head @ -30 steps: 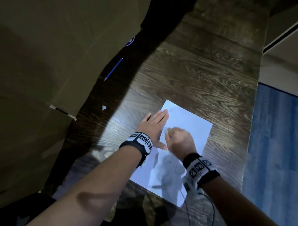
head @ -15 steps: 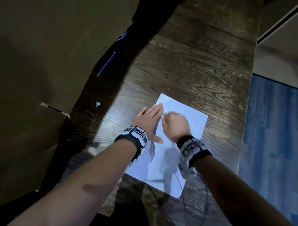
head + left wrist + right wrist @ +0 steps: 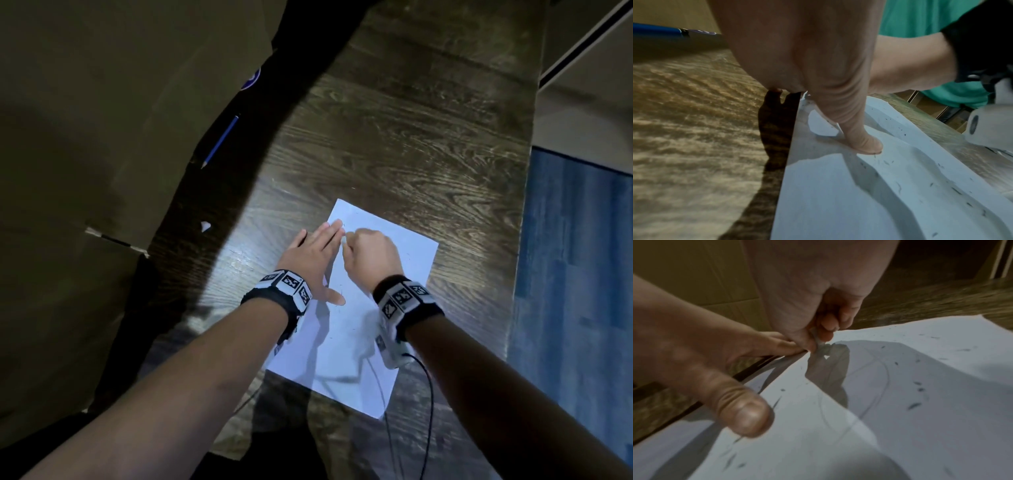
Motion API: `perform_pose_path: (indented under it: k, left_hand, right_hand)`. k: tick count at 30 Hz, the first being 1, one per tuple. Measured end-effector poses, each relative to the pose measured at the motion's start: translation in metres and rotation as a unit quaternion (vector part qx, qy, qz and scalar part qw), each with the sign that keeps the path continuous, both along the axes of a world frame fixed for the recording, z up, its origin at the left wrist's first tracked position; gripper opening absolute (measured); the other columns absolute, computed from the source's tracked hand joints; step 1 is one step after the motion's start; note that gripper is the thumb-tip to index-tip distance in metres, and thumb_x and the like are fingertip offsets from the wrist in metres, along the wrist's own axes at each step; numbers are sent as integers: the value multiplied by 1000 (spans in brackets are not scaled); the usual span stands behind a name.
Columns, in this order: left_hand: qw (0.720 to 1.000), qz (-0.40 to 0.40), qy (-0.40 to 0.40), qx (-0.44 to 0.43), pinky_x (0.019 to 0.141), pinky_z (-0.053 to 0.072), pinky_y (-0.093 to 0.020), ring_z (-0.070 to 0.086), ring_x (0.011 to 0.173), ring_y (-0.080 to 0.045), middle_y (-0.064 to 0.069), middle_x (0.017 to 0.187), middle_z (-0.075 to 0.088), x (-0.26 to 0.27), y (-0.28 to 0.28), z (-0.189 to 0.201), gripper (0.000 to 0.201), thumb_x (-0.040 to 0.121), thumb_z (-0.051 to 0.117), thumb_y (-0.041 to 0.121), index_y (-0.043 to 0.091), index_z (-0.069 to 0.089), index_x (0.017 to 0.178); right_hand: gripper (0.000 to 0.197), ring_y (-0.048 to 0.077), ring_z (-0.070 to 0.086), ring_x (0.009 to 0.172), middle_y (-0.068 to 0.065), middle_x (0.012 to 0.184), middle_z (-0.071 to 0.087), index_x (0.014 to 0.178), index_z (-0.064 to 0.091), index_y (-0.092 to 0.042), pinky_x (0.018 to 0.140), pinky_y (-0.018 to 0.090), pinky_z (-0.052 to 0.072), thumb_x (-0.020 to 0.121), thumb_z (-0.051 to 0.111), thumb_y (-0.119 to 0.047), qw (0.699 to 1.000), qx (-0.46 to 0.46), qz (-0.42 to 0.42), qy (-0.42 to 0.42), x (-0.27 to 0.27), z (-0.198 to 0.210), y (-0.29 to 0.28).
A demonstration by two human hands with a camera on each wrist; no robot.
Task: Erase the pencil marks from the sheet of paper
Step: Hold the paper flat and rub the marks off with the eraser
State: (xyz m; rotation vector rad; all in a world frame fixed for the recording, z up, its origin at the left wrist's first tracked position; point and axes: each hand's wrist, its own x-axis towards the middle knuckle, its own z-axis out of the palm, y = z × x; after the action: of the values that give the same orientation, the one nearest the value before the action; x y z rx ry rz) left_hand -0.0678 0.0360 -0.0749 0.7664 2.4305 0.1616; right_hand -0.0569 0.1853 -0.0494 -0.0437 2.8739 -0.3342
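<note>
A white sheet of paper lies on the dark wooden table. My left hand lies flat on the sheet's left edge, fingers straight and thumb spread onto the paper. My right hand is curled near the sheet's far left corner and pinches a small pale eraser against the paper. Faint curved pencil lines and dark eraser crumbs show on the sheet in the right wrist view.
A blue pencil lies at the far left in shadow, beside large brown cardboard. A small white scrap sits on the wood left of the sheet. The table's right edge drops to blue flooring.
My right hand with the eraser has moved up the sheet toward its far left corner, closer to my left fingertips. My left hand stays flat on the paper.
</note>
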Motion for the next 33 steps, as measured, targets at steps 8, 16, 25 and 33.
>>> perform_pose_path:
  k: [8,16,25,33]
  left_hand:
    - [1000,8,7,17,125,-1,-43,-15,152,-10,9,165,-23,1,-2,0,131,73,68,74,19,-13,159]
    - [1000,3,-5,10,123,-7,-40,-19,151,-8,11,163,-27,0,-3,0,132,72,64,79,20,-16,159]
    - [1000,3,-3,13,122,-7,-40,-18,151,-8,10,164,-26,0,-2,1,132,71,65,79,20,-14,159]
    - [1000,10,-3,24,123,-7,-40,-17,152,-9,10,164,-25,0,-3,2,132,72,68,75,19,-13,159]
  right_hand:
    - [26,31,60,70,5,75,55,75,52,-13,57,31,34,89,40,-31,993,-38,93,-60,50,2,-2]
    - [20,27,44,58,0,66,43,69,43,-17,53,30,29,88,45,-20,999,-29,-1,-20,27,-6,-3]
    - [21,34,57,68,9,74,60,71,52,-14,55,32,36,91,46,-20,997,11,76,-27,1,-3,11]
    - [19,30,46,46,6,58,48,65,50,-11,44,27,24,82,43,-18,994,-53,95,0,58,1,4]
